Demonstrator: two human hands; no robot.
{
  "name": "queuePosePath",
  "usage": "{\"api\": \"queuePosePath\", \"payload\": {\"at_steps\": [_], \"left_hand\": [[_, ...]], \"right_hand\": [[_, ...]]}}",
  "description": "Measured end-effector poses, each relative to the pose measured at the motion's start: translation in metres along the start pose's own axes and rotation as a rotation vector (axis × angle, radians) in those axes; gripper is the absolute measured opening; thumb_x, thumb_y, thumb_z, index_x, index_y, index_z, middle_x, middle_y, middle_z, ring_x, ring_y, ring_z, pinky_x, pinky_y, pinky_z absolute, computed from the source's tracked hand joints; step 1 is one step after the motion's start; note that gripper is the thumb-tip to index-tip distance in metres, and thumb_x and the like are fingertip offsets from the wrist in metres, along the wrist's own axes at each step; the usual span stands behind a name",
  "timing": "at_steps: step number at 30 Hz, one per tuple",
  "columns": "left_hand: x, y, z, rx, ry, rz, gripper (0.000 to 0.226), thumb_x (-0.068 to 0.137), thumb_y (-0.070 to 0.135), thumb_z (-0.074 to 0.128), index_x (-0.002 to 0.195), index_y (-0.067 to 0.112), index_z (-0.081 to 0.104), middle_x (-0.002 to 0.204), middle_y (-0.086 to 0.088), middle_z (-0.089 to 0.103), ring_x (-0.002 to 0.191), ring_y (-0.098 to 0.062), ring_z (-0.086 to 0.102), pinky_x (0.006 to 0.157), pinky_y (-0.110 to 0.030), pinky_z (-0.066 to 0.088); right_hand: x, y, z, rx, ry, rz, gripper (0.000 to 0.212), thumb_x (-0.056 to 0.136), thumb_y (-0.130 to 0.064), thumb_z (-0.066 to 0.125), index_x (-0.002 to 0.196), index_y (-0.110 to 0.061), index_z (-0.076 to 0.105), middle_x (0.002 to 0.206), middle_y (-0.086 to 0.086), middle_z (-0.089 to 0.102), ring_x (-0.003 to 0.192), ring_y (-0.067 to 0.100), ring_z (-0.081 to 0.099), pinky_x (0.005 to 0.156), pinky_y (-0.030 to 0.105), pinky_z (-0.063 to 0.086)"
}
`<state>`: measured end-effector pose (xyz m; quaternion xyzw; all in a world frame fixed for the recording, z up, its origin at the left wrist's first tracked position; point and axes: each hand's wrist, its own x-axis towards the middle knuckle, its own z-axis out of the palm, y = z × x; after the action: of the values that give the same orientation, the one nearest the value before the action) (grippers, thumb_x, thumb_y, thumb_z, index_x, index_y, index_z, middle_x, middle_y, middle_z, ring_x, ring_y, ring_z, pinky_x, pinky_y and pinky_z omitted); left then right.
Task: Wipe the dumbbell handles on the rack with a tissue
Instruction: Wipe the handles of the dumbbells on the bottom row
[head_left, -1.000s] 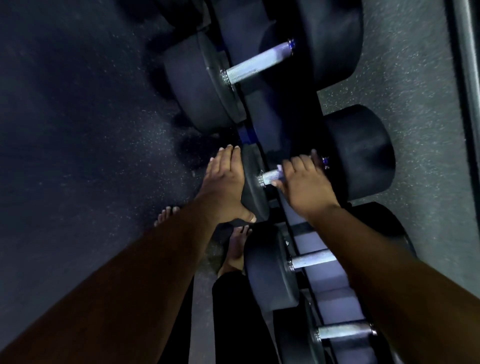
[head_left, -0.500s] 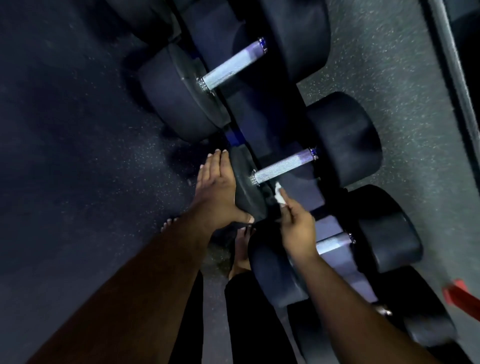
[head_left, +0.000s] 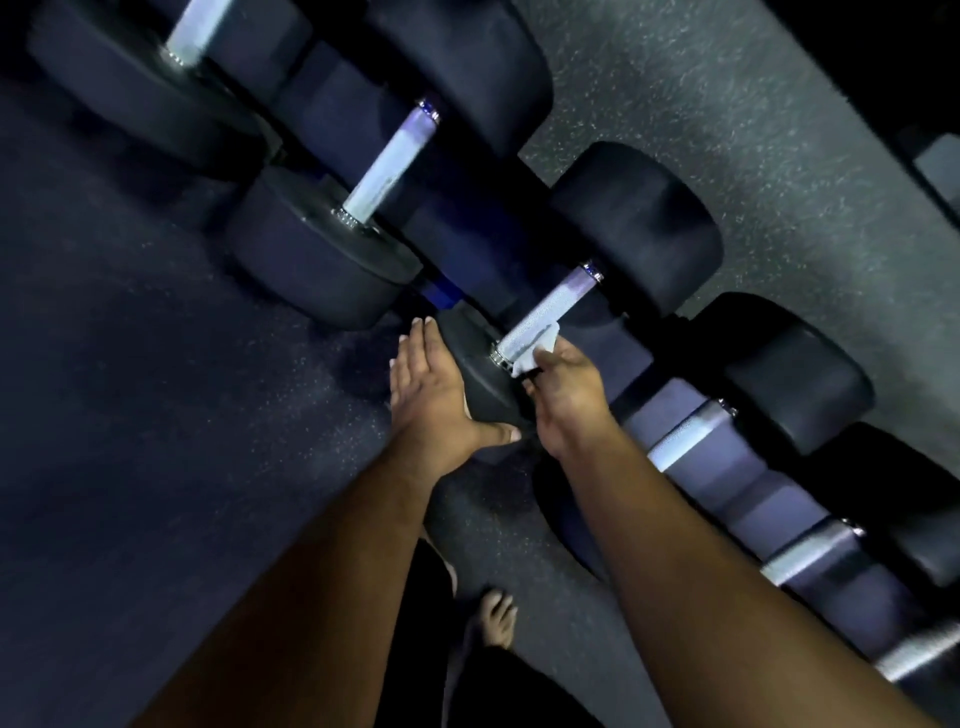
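Resting flat with straight fingers against the near weight head (head_left: 480, 366) of a racked dumbbell, the left hand (head_left: 434, 395) steadies it while the right hand (head_left: 566, 387) pinches a white tissue (head_left: 532, 351) at the near end (by the collar) of its knurled handle (head_left: 545, 314).

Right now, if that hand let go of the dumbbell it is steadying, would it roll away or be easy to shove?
Probably neither. The dumbbell has thick black ends, so it is likely heavy. Its ends look round, so it could roll, but it sits on the rack. The left hand lies flat against its near end.
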<state>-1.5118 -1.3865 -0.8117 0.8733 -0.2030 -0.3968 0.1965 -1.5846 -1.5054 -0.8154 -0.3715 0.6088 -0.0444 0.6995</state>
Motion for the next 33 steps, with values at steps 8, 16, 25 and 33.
{"api": "queuePosePath", "payload": {"at_steps": [8,16,25,33], "left_hand": [[0.004,-0.008,0.002,0.014,-0.002,0.066,0.165,0.047,0.066,0.091,0.157,0.012,-0.019,0.168,-0.003,-0.018,0.155,-0.02,-0.014,0.125,-0.038,-0.009],[0.001,-0.016,0.013,0.058,0.08,0.194,0.157,0.054,0.073,0.083,0.157,0.01,-0.018,0.168,-0.006,-0.017,0.155,-0.025,-0.012,0.126,-0.044,-0.005],[0.015,-0.028,0.012,0.191,0.139,0.418,0.15,0.057,0.085,0.071,0.159,0.015,-0.013,0.168,-0.017,-0.005,0.155,-0.029,-0.004,0.126,-0.045,0.002],[0.012,-0.027,0.012,0.2,0.139,0.42,0.151,0.057,0.087,0.069,0.159,0.013,-0.014,0.168,-0.018,-0.005,0.156,-0.029,-0.003,0.126,-0.046,0.003]], "right_hand": [[0.022,0.026,0.004,-0.058,0.154,-0.153,0.037,0.084,-0.008,0.041,0.111,-0.014,0.066,0.097,0.009,0.076,0.094,0.033,0.072,0.088,0.055,0.057],[0.042,0.035,0.012,-0.161,0.269,-0.28,0.03,0.07,-0.014,0.043,0.084,-0.019,0.068,0.077,0.002,0.073,0.067,0.019,0.064,0.065,0.038,0.053],[0.074,0.009,-0.011,0.334,0.111,-0.411,0.032,0.095,0.009,0.036,0.083,-0.011,0.058,0.062,-0.002,0.058,0.058,0.01,0.051,0.066,0.025,0.046],[0.048,0.021,-0.008,0.12,-0.06,-0.335,0.026,0.097,0.004,0.042,0.082,-0.011,0.057,0.065,0.006,0.051,0.057,0.014,0.047,0.061,0.027,0.044]]}}
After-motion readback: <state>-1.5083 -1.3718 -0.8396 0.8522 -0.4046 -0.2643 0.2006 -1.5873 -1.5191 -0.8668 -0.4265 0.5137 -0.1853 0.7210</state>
